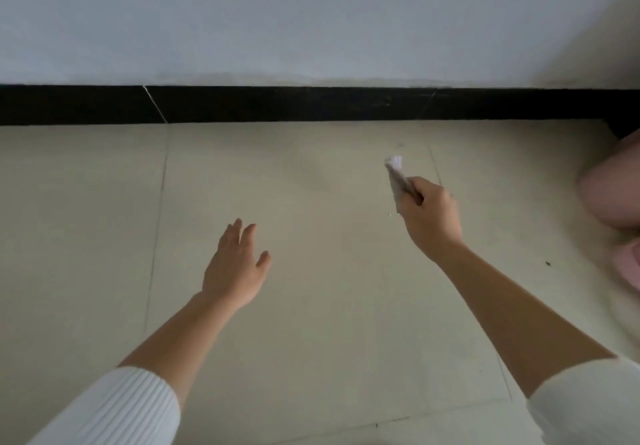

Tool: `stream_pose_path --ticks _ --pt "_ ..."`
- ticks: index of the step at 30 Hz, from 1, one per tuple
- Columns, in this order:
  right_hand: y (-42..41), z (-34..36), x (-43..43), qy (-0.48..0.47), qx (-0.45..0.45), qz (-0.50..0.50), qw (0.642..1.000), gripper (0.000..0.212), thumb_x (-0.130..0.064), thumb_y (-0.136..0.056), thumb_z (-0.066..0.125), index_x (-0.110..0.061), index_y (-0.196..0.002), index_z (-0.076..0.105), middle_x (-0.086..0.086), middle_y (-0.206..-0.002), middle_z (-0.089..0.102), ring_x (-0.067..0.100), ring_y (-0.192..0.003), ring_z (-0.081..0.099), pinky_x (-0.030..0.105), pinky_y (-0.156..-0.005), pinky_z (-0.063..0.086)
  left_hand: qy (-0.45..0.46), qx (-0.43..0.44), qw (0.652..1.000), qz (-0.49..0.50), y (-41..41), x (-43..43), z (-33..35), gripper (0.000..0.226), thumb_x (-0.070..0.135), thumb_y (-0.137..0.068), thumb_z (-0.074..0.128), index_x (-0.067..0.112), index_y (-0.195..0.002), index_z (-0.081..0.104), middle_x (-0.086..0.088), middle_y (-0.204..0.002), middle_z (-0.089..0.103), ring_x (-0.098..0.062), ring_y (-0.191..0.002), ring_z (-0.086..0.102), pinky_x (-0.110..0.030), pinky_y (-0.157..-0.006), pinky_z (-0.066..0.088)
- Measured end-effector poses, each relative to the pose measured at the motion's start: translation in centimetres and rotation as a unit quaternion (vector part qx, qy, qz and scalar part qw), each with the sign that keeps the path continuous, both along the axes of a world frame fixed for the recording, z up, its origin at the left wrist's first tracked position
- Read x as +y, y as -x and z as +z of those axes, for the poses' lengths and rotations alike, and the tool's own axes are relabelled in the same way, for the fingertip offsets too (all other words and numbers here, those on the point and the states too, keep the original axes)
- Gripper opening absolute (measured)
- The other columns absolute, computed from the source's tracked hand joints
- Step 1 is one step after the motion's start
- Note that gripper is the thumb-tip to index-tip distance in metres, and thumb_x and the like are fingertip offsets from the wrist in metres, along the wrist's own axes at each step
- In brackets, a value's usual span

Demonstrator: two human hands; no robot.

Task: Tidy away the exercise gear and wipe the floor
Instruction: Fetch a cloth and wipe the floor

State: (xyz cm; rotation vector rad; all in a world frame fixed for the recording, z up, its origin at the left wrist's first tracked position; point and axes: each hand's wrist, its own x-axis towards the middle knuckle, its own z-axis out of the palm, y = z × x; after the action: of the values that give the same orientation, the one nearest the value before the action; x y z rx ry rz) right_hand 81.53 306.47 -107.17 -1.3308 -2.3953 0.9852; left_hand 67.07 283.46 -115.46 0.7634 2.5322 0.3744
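Observation:
My right hand (431, 214) grips a folded white cloth (396, 176), which sticks up and to the left out of the fist, above the pale tiled floor (311, 323). My left hand (235, 264) hovers over the floor to the left, fingers straight and spread, holding nothing. Both forearms are bare below white ribbed sleeves.
A black skirting board (277, 103) runs along the foot of a grey-white wall (311, 19). At the right edge lies a pink rounded object (613, 195), partly cut off by the frame. A small dark speck (548, 263) sits on the floor near it.

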Motion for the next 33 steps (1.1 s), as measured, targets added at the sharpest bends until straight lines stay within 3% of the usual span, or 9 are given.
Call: stream_pose_path --ticks 3,5,7,9,12,15,19,23,33 --pt "1.6 -4.4 -1.5 -0.060 -0.049 0.085 0.993 0.022 -0.010 -0.089 0.047 -0.016 -0.100 0.065 0.006 -0.087 0.065 0.022 -0.072 0.056 0.029 -0.059 0.040 0.027 0.019 0.999 0.018 1.3 -1.4 -2.8 0.061 0.034 -0.097 0.040 0.012 -0.149 0.018 -0.012 -0.158 0.010 -0.026 -0.145 0.009 -0.036 -0.115 0.018" --pt "1.1 -7.6 -3.6 -0.051 -0.108 0.176 0.977 0.032 -0.018 -0.090 0.050 -0.020 -0.120 0.063 0.006 -0.123 0.063 0.028 -0.106 0.059 0.033 -0.087 0.046 0.046 0.027 0.999 0.002 1.5 -1.8 -4.3 0.064 0.038 -0.098 0.036 0.012 -0.150 0.010 -0.014 -0.158 0.005 -0.027 -0.146 0.006 -0.034 -0.116 0.012" --pt "0.2 -10.2 -5.6 -0.039 -0.180 0.267 0.946 0.051 -0.042 -0.090 0.039 -0.026 -0.137 0.049 0.001 -0.147 0.044 0.019 -0.135 0.040 0.034 -0.112 0.028 0.046 0.048 0.998 -0.015 1.7 -1.5 -5.7 0.069 0.043 -0.097 0.035 0.010 -0.150 0.005 -0.016 -0.158 0.001 -0.029 -0.146 0.002 -0.035 -0.118 0.008" --pt "-0.1 -12.2 -6.2 -0.054 -0.198 0.306 0.930 0.073 -0.055 -0.083 0.016 -0.028 -0.150 0.026 -0.002 -0.159 0.018 0.014 -0.147 0.012 0.031 -0.119 0.005 0.055 0.049 0.997 -0.016 1.5 -0.7 -6.8 0.076 0.049 -0.095 0.033 0.010 -0.150 -0.001 -0.018 -0.157 -0.006 -0.031 -0.146 -0.006 -0.037 -0.118 0.003" --pt "1.3 -14.6 -6.1 -0.090 -0.208 0.317 0.921 0.068 -0.060 -0.090 0.003 -0.029 -0.149 -0.009 -0.004 -0.157 -0.020 0.015 -0.144 -0.023 0.031 -0.117 -0.015 0.066 0.036 0.997 0.020 0.8 0.7 -8.3 0.084 0.059 -0.092 0.029 0.012 -0.148 -0.012 -0.018 -0.155 -0.020 -0.030 -0.143 -0.019 -0.040 -0.116 -0.008" --pt "2.9 -16.0 -6.0 -0.125 -0.232 0.333 0.905 0.062 -0.053 -0.095 0.003 -0.027 -0.146 -0.020 0.002 -0.154 -0.028 0.020 -0.141 -0.030 0.036 -0.116 -0.016 0.062 0.052 0.996 0.042 0.7 1.2 -9.1 0.089 0.063 -0.089 0.031 0.012 -0.148 -0.012 -0.019 -0.154 -0.021 -0.030 -0.143 -0.021 -0.042 -0.115 -0.009" --pt "4.2 -17.0 -4.7 -0.150 -0.240 0.351 0.892 0.062 -0.050 -0.097 0.002 -0.024 -0.149 -0.019 0.006 -0.155 -0.026 0.021 -0.140 -0.030 0.035 -0.113 -0.019 0.063 0.051 0.996 0.046 0.9 1.1 -9.4 0.099 0.077 -0.076 0.011 0.014 -0.148 -0.011 -0.019 -0.154 -0.020 -0.029 -0.143 -0.021 -0.042 -0.115 -0.009" --pt "8.3 -17.1 -0.9 -0.147 -0.239 0.320 0.905 0.059 -0.048 -0.100 0.005 -0.023 -0.150 -0.015 0.008 -0.159 -0.018 0.023 -0.145 -0.020 0.035 -0.116 -0.014 0.077 0.034 0.995 0.044 0.9 1.0 -9.3 0.110 0.084 -0.062 -0.009 0.015 -0.147 -0.016 -0.018 -0.153 -0.024 -0.028 -0.142 -0.024 -0.039 -0.114 -0.012" --pt "16.2 -17.4 9.3 -0.107 -0.263 0.207 0.936 0.062 -0.050 -0.100 0.007 -0.022 -0.152 -0.012 0.010 -0.159 -0.017 0.027 -0.146 -0.015 0.041 -0.118 -0.010 0.128 -0.009 0.991 0.028 1.5 1.1 -8.6 0.101 0.078 -0.065 -0.002 0.019 -0.143 -0.028 -0.014 -0.148 -0.037 -0.024 -0.137 -0.035 -0.038 -0.112 -0.017"
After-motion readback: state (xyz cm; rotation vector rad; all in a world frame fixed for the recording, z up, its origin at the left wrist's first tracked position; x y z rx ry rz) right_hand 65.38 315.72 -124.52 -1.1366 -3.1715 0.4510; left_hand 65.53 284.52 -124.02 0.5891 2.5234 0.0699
